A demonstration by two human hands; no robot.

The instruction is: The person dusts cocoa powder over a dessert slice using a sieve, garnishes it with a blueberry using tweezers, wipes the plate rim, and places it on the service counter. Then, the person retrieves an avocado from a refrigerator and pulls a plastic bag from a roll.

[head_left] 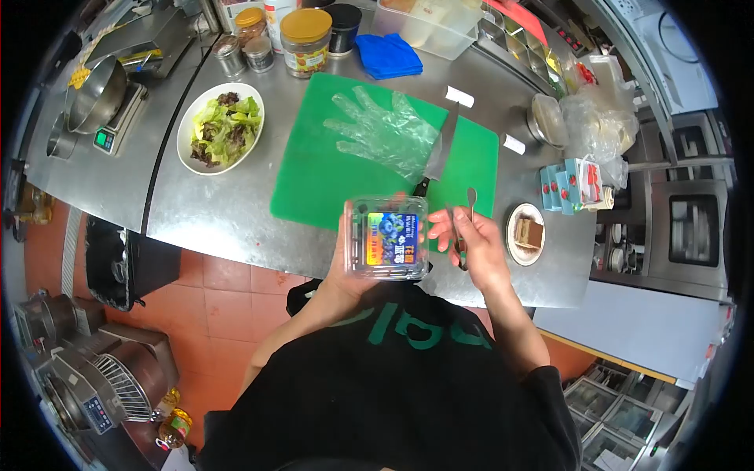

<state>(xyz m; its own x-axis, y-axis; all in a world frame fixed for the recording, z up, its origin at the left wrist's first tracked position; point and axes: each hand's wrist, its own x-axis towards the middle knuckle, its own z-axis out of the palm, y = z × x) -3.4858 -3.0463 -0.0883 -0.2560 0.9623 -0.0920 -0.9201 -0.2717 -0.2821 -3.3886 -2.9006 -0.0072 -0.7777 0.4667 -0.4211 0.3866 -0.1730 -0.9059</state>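
Note:
My left hand (pixel 345 263) is closed around a clear plastic blueberry box (pixel 359 247), which has a blue and orange printed label facing up. In my right hand (pixel 479 243), just right of the box, is a slim metal utensil (pixel 472 198) with a rounded tip; the fingers hide much of it, so its exact kind is unclear. Beyond both hands lies a green cutting board (pixel 306 173). On the board are a clear plastic glove (pixel 385 129) and a kitchen knife (pixel 444 141), its black handle pointing toward me.
A bowl of salad (pixel 224 129) stands left of the board. To the right are a small plate with cake (pixel 526 234) and a blue carton (pixel 561 188). Jars (pixel 306 43) and a blue cloth (pixel 389 56) sit behind. A scale (pixel 122 118) is far left.

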